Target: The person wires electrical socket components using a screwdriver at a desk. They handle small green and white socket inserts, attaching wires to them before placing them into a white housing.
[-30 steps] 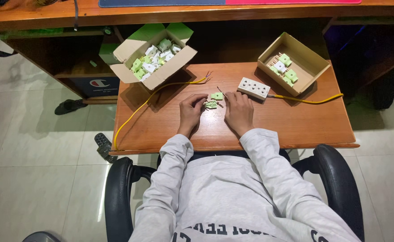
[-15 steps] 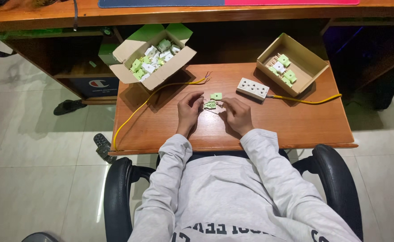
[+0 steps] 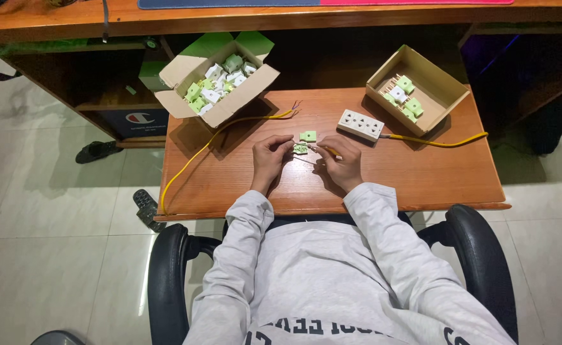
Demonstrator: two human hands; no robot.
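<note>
Hands (image 3: pixel 271 155) (image 3: pixel 343 161): 2, on 1 green plug (image 3: pixel 300 149); 2 boxes (image 3: pixel 185 70) (image 3: pixel 444 80).

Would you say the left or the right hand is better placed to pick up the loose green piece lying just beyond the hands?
Probably the right hand: the loose green piece lies slightly nearer it, while the left hand grips the small green part.

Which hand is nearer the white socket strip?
Right. The right hand lies just below and left of the socket strip; the left hand is farther left, past the green part between them.
</note>
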